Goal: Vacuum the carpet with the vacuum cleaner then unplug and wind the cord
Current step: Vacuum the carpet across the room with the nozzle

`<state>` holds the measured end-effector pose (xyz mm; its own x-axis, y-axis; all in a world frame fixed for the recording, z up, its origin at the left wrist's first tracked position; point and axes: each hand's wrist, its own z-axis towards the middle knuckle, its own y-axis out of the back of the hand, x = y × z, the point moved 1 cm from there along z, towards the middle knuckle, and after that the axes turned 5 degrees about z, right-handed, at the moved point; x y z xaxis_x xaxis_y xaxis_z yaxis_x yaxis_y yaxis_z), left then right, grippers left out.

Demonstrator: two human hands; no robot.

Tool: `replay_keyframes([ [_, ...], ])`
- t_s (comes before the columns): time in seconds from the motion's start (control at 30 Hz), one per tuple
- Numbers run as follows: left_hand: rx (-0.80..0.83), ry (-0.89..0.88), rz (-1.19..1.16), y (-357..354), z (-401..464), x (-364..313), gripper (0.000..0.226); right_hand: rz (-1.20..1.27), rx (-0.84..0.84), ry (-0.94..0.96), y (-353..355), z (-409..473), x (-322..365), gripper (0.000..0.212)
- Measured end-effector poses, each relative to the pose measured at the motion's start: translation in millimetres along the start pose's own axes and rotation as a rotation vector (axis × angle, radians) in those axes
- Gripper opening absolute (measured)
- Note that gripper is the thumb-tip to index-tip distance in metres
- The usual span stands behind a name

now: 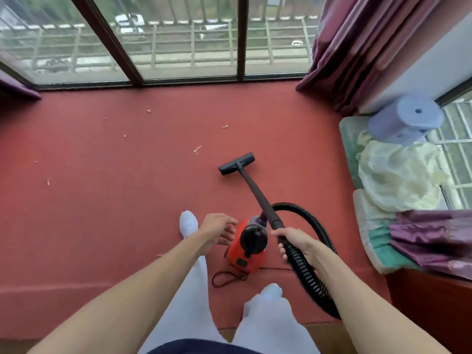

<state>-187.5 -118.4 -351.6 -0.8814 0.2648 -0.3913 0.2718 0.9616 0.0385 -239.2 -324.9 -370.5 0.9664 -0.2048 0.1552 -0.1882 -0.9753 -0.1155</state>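
A small red and black vacuum cleaner [246,245] sits on the red carpet [127,175] just ahead of my feet. My right hand [292,241] grips its ribbed black hose [306,274] where it joins the wand [256,194]. The wand slants forward to the black floor nozzle [236,163], which rests on the carpet. My left hand [217,229] hovers open just left of the vacuum body, fingers spread, touching nothing. A thin dark cord [227,277] loops on the carpet in front of the body. Several small bits of debris [197,149] lie scattered over the carpet.
Floor-to-ceiling windows [178,39] close the far side. Purple curtains [357,47] hang at the right corner. Along the right lie cushions, a pale crumpled cloth [398,175], a blue paper roll [408,118] and a wooden edge [429,302].
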Motion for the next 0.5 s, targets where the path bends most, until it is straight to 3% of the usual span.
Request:
replay_keyframes([
  [0.13,0.030,-0.052,-0.015,-24,-15,12,0.007,-0.110,-0.029,0.006,26,-12,-2,0.022],
  [0.27,0.014,-0.096,-0.087,-24,-6,1,0.011,-0.345,-0.233,0.089,41,-11,3,0.026],
  [0.5,0.014,-0.018,-0.148,-3,51,-53,0.010,-0.314,-0.270,0.115,-17,28,70,0.028],
])
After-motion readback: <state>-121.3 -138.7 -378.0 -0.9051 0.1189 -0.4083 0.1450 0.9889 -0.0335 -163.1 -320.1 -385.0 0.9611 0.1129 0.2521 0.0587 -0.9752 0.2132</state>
